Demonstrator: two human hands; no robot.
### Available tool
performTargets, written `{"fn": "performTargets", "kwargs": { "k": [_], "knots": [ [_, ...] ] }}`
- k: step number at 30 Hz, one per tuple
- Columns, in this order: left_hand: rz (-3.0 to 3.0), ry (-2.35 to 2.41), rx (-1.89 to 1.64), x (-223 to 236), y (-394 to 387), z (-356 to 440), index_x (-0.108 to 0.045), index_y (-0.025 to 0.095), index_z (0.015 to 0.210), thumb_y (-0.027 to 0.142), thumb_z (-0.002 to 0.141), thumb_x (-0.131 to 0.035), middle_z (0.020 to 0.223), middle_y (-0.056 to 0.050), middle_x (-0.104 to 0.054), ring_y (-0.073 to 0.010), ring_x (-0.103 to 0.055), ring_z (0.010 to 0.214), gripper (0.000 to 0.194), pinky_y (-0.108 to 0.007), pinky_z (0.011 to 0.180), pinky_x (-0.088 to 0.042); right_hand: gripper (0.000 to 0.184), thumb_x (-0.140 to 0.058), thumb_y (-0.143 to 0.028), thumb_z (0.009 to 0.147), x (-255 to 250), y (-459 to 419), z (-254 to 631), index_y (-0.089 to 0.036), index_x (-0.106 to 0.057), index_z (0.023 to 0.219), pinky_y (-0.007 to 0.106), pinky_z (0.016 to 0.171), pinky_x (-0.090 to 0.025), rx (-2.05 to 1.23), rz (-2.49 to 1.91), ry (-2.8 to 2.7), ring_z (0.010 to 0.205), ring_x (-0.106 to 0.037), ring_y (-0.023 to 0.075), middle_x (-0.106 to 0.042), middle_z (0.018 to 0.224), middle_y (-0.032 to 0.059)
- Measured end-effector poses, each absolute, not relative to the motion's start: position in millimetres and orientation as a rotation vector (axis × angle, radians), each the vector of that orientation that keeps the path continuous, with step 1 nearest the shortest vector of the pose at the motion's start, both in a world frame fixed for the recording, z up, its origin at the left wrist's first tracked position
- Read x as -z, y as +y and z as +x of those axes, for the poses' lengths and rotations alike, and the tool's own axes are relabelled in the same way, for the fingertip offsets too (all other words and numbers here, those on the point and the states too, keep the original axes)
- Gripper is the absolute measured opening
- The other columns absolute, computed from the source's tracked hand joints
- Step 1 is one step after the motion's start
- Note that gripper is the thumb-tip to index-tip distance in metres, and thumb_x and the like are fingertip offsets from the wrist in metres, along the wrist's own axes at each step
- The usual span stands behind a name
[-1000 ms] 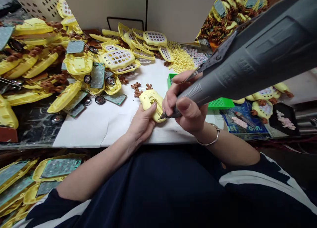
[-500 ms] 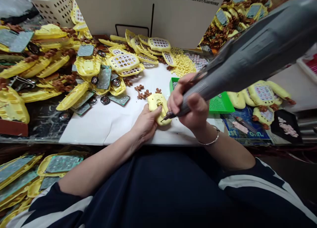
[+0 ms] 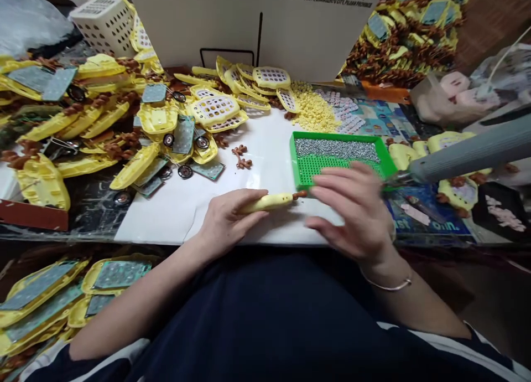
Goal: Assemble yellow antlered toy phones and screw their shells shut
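In my left hand [image 3: 227, 216] is a yellow toy phone casing [image 3: 271, 201], turned edge-on, with a brown antler-shaped piece [image 3: 299, 194] at its right end. My right hand [image 3: 352, 210] is open just to the right of it, fingers apart and slightly blurred, holding nothing. Behind that hand a grey electric screwdriver [image 3: 468, 149] hangs at a slant, its tip near the green tray [image 3: 295, 166]. Silver screws [image 3: 336, 148] fill the back of this tray. A few loose brown antler pieces [image 3: 241, 157] lie on the white sheet [image 3: 265, 149].
Yellow shells with circuit boards and small speakers [image 3: 182, 133] crowd the left. Perforated yellow front shells [image 3: 215, 109] and small yellow buttons [image 3: 313, 108] lie before a white carton [image 3: 307, 33]. Finished-looking yellow toys [image 3: 460, 196] and a black tray [image 3: 500, 210] of pink pieces sit right.
My right hand has let go of the electric screwdriver, which has swung off to the right. My left hand has turned the toy casing from its back onto its edge.
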State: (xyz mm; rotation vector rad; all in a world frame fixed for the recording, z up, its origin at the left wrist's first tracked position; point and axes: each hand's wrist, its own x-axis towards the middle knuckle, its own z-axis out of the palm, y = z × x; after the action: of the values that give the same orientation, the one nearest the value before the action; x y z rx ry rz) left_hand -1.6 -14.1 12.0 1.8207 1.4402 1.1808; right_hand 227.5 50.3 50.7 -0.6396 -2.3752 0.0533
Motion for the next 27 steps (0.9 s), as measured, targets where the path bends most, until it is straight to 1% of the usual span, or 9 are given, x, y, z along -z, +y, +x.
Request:
{"fn": "performTargets", "kwargs": {
  "k": [3, 6, 11, 15, 18, 20, 23, 25, 27],
  "knots": [
    [1.740, 1.296, -1.197, -11.4, -18.8, 0.3, -0.071, 0.018, 0.106, 0.031, 0.084, -0.067, 0.112, -0.009, -0.074, -0.0201, -0.068, 0.103, 0.025, -0.030, 0.094, -0.052, 0.024, -0.049, -0.027, 0.096, -27.2, 47.1, 214.6, -0.016, -0.059, 0.114, 0.048, 0.098, -0.050, 0.206, -0.497, -2.473, 0.103, -0.067, 0.0232, -0.074, 0.105, 0.0078],
    [1.436, 1.285, -1.199, -14.9, -24.0, -1.7, -0.064, 0.019, 0.119, 0.041, 0.088, -0.061, 0.130, -0.011, -0.065, -0.0238, -0.060, 0.121, 0.039, -0.036, 0.103, -0.048, 0.017, -0.047, -0.012, 0.094, -11.7, 47.2, 213.4, -0.016, -0.061, 0.103, 0.040, 0.088, -0.055, 0.260, -0.375, -2.427, 0.096, -0.068, 0.0193, -0.076, 0.098, 0.0044],
    [1.022, 1.151, -0.838, -25.0, -27.3, 0.2, -0.062, 0.017, 0.118, 0.055, 0.087, -0.055, 0.106, -0.010, -0.072, -0.0221, -0.069, 0.087, 0.050, -0.032, 0.075, -0.057, 0.011, -0.059, -0.011, 0.088, -9.2, 43.2, 226.9, -0.020, -0.062, 0.094, 0.040, 0.088, -0.057, 0.416, -0.290, -2.203, 0.104, -0.063, 0.0202, -0.071, 0.100, 0.0044],
    [1.396, 1.254, -0.930, -33.7, -26.7, 11.0, -0.065, 0.018, 0.104, 0.041, 0.089, -0.057, 0.094, -0.003, -0.072, -0.0164, -0.065, 0.083, 0.028, -0.025, 0.074, -0.052, 0.029, -0.052, -0.004, 0.086, -14.1, 36.4, 239.6, -0.024, -0.060, 0.106, 0.041, 0.090, -0.058, 0.221, -0.475, -2.113, 0.119, -0.055, 0.0219, -0.062, 0.108, 0.0073],
    [1.727, 1.336, -1.038, -36.7, -24.5, 19.4, -0.062, 0.018, 0.106, 0.029, 0.089, -0.057, 0.091, -0.001, -0.072, -0.0129, -0.065, 0.077, 0.020, -0.021, 0.071, -0.051, 0.049, -0.046, 0.001, 0.083, -21.1, 28.5, 251.7, -0.025, -0.053, 0.124, 0.048, 0.096, -0.055, 0.029, -0.552, -2.078, 0.123, -0.054, 0.0235, -0.060, 0.115, 0.0088],
    [1.927, 1.333, -1.085, -36.2, -21.7, 24.8, -0.061, 0.018, 0.109, 0.025, 0.091, -0.057, 0.093, -0.002, -0.073, -0.0122, -0.066, 0.076, 0.020, -0.020, 0.070, -0.051, 0.052, -0.048, -0.002, 0.084, -26.5, 24.1, 260.1, -0.024, -0.049, 0.131, 0.051, 0.100, -0.051, -0.036, -0.577, -2.056, 0.124, -0.053, 0.0250, -0.059, 0.121, 0.0107],
    [2.234, 1.212, -1.088, -33.1, -16.1, 34.7, -0.059, 0.016, 0.114, 0.021, 0.091, -0.059, 0.101, -0.007, -0.074, -0.0146, -0.069, 0.083, 0.023, -0.022, 0.075, -0.053, 0.038, -0.054, -0.025, 0.093, -32.6, 21.0, 271.6, -0.019, -0.050, 0.130, 0.053, 0.102, -0.047, -0.044, -0.671, -2.078, 0.125, -0.054, 0.0284, -0.061, 0.122, 0.0151],
    [2.336, 1.113, -1.060, -31.0, -12.0, 43.2, -0.059, 0.016, 0.115, 0.020, 0.091, -0.059, 0.102, -0.009, -0.074, -0.0158, -0.071, 0.086, 0.024, -0.022, 0.076, -0.054, 0.035, -0.054, -0.037, 0.094, -34.8, 19.6, 278.9, -0.016, -0.056, 0.122, 0.047, 0.098, -0.052, -0.069, -0.728, -2.150, 0.113, -0.063, 0.0258, -0.068, 0.112, 0.0143],
    [2.312, 1.054, -1.014, -29.9, -7.7, 52.8, -0.059, 0.016, 0.114, 0.021, 0.092, -0.057, 0.099, -0.008, -0.075, -0.0150, -0.071, 0.082, 0.022, -0.021, 0.072, -0.055, 0.030, -0.054, -0.038, 0.094, -36.4, 16.6, 286.7, -0.015, -0.061, 0.113, 0.035, 0.084, -0.057, -0.118, -0.753, -2.191, 0.093, -0.070, 0.0198, -0.073, 0.096, 0.0104]
  ]
}}
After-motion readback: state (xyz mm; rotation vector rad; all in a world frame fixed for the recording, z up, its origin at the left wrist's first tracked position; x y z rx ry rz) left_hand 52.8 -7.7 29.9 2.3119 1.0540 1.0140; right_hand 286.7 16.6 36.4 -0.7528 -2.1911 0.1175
